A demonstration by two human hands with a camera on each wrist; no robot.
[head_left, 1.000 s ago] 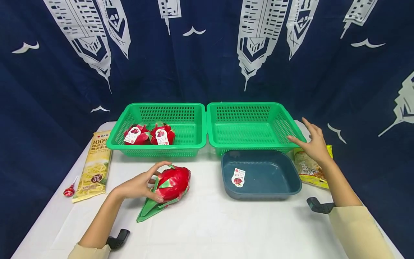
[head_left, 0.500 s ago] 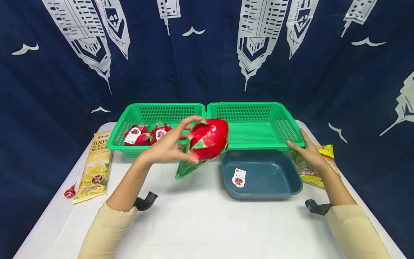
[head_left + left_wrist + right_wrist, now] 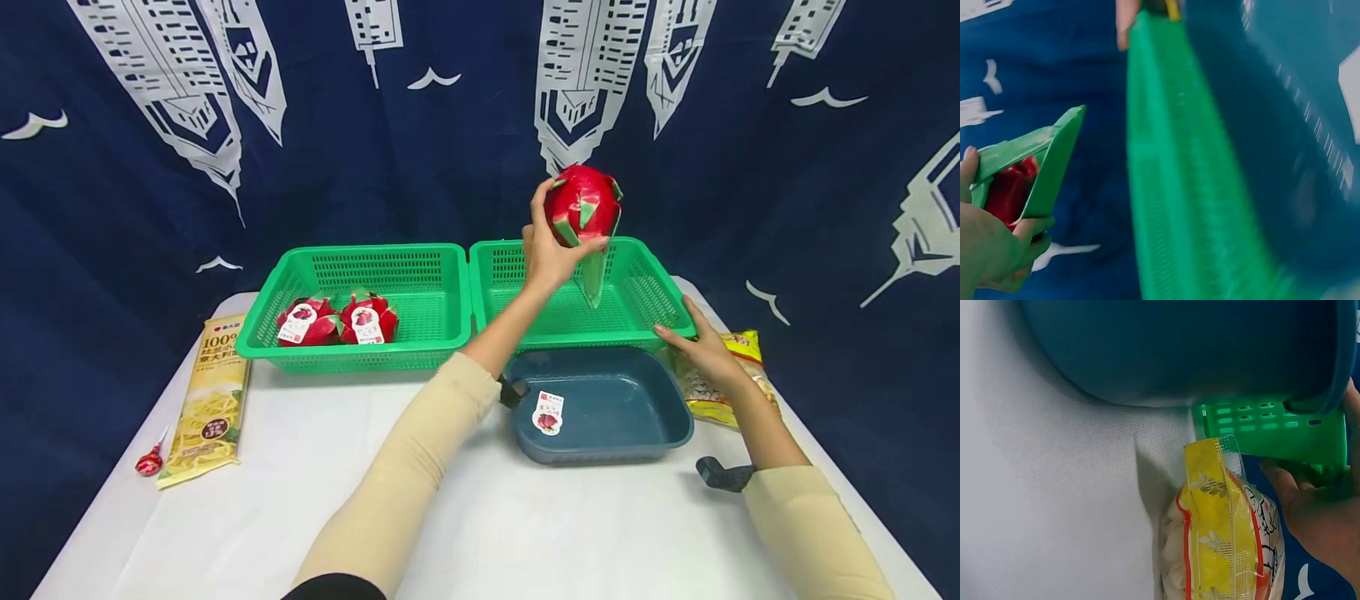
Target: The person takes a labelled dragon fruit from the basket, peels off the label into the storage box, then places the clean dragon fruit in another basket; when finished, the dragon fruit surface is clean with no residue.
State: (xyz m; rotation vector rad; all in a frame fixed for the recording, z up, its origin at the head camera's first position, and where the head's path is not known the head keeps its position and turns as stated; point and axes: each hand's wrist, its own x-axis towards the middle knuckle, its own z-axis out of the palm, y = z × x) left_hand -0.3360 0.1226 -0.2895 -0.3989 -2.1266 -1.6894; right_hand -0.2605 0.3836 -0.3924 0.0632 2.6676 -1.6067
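My left hand (image 3: 551, 250) grips a large red dragon fruit (image 3: 581, 204) with green leafy tips, its long green end hanging down over the right green basket (image 3: 570, 337). In the left wrist view the same dragon fruit (image 3: 1013, 187) shows at the left, with the fingers round it and green flaps sticking out. My right hand (image 3: 708, 350) holds the right rim of that basket, thumb on the near side and fingers along the outer edge. Two smaller dragon fruits (image 3: 311, 325) with white tags lie in the left green basket (image 3: 360, 358).
Before the right basket stands a blue-grey tub (image 3: 600, 454) with a dragon-fruit sticker (image 3: 548, 414) inside. A yellow bag (image 3: 1216, 531) lies under my right forearm. A pasta packet (image 3: 210, 400) and a red lollipop (image 3: 150, 461) lie at the left. A dark curtain hangs behind.
My left hand has lifted the large dragon fruit off the table and carried it right and away, over the right basket. My right hand has come down onto that basket's rim.
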